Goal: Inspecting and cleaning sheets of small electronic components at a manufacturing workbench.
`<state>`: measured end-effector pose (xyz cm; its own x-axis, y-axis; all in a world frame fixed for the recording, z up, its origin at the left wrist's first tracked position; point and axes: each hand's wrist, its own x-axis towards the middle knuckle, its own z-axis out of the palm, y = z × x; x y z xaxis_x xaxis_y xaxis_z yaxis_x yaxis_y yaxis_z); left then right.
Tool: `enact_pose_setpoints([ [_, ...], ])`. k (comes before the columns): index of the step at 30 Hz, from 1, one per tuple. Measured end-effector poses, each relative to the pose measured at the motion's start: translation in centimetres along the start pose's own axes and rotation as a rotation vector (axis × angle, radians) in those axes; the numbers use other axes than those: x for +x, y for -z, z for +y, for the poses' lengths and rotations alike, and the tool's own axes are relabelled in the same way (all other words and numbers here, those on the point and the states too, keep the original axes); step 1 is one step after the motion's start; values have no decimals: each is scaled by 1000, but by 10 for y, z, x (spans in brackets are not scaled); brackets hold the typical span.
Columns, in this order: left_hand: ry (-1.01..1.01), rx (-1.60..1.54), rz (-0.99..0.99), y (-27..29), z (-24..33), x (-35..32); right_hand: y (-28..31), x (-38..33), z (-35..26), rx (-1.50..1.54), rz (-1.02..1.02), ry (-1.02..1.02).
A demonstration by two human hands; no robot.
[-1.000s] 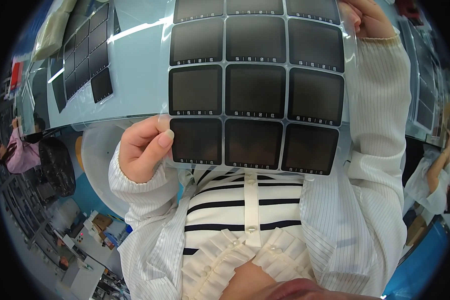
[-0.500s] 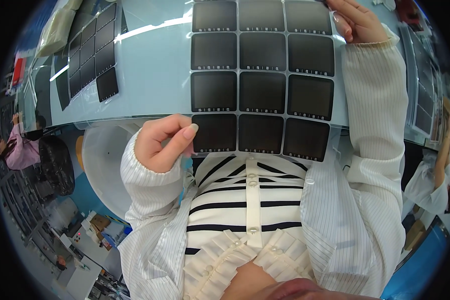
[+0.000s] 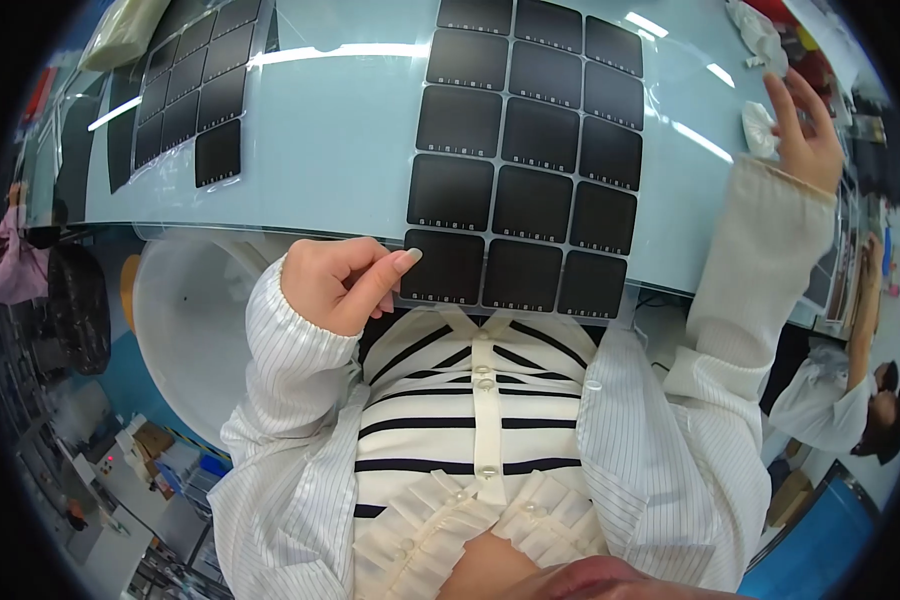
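Note:
A clear sheet bearing rows of dark rectangular panels (image 3: pixel 536 133) reaches from the far part of the table to past its near edge, close to my striped top. Its near left corner is pinched between the thumb and fingers of my left hand (image 3: pixel 342 284). My right hand (image 3: pixel 808 138) is off the sheet, over the right side of the table, with fingers stretched out and apart. Just left of that hand lies a crumpled white tissue (image 3: pixel 758 128), and I see no clear contact between them.
More dark-panelled sheets (image 3: pixel 192 85) lie at the left of the glass-topped table (image 3: pixel 335 130), below a pale plastic-wrapped bundle (image 3: pixel 120 35). A large white tub (image 3: pixel 180 330) stands under the near left edge. Another crumpled white piece (image 3: pixel 757 35) lies far right. A co-worker (image 3: pixel 835 400) is at the right.
My right hand has let go of the sheet's far right side and swung right, its fingers spreading. My left hand keeps its pinch on the near corner. The view has shifted slightly.

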<state>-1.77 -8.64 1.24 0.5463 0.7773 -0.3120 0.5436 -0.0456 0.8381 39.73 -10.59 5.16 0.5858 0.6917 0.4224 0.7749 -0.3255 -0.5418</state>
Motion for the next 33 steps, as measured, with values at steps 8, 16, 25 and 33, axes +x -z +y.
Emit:
enact_pose_setpoints([
  [8,-23,22,30,2,7,0,34,3,79,-653,-302,-189],
  [16,-128,192,14,14,7,2,12,1,93,-130,-162,-274],
  [25,-425,92,260,25,10,15,-11,-6,1,178,-323,429],
  [33,-711,656,340,11,6,57,-94,-75,-113,450,-651,833],
])
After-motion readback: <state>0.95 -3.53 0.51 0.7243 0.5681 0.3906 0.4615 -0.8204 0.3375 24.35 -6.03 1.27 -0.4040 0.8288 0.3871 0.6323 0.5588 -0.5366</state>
